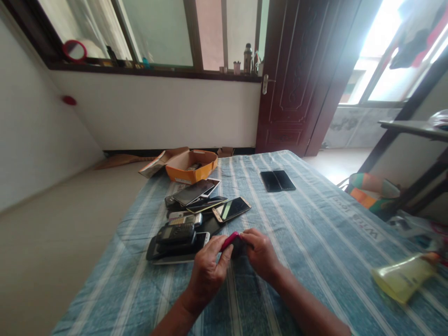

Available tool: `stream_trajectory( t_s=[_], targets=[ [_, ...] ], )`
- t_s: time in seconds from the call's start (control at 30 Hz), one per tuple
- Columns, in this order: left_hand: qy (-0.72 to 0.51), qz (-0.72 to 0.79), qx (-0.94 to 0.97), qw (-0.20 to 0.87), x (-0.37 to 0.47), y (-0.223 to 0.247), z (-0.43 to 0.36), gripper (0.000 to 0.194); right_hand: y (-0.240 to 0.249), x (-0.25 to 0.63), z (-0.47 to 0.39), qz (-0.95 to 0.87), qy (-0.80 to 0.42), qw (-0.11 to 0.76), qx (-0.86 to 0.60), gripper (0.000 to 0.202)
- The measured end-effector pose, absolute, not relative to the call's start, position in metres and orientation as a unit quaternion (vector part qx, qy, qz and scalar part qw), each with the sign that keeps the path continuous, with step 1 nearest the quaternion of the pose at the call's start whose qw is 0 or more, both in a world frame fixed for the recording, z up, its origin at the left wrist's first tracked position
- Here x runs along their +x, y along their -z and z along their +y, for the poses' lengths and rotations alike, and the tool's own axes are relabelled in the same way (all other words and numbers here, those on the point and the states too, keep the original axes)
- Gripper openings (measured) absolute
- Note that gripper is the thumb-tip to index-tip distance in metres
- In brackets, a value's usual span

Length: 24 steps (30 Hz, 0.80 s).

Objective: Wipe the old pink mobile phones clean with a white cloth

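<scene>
My left hand [211, 266] grips a small pink mobile phone [230, 241] between thumb and fingers, its edge turned up towards me. At the phone's right end my right hand [259, 252] is closed, with thumb and fingertips pinching there; the exact contact is partly hidden. Just left of my hands lies a heap of old phones: a black keypad phone [175, 234] on top of larger ones, a silver keypad phone [185, 219] behind it, and a gold-framed smartphone [231, 209] beyond my fingers. A dark smartphone [193, 192] rests on others farther back.
An open orange cardboard box [192, 175] stands at the far left of the striped cloth [308, 233]. Two black phones [278, 180] lie side by side at the far right. A yellow pouch [404, 278] is near the right edge. Behind stands a brown door [297, 70].
</scene>
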<state>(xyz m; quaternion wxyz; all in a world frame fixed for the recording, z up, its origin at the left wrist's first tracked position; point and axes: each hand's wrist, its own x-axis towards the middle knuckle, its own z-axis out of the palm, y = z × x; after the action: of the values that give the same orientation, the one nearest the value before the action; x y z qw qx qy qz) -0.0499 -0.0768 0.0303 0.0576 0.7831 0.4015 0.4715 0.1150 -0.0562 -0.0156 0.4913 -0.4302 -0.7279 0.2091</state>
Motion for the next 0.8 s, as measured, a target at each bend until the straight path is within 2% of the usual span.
stream_trajectory(
  t_s=[0.27,0.47,0.63,0.8],
  targets=[
    [-0.462,0.424,0.776,0.071,-0.067,-0.027,-0.087,0.015,0.022,0.113,-0.058,-0.758,-0.163,0.442,-0.451,0.042],
    [-0.426,0.463,0.765,0.137,-0.076,-0.036,-0.093,0.018,0.022,0.109,-0.058,-0.715,-0.234,0.488,-0.443,0.042],
    [-0.447,0.477,0.741,0.153,-0.078,-0.022,-0.091,0.021,0.018,0.108,-0.057,-0.636,-0.321,0.513,-0.478,0.037],
    [-0.472,0.472,0.717,0.200,-0.065,-0.005,-0.078,0.023,0.013,0.120,-0.050,-0.595,-0.303,0.556,-0.495,0.036]
  ],
)
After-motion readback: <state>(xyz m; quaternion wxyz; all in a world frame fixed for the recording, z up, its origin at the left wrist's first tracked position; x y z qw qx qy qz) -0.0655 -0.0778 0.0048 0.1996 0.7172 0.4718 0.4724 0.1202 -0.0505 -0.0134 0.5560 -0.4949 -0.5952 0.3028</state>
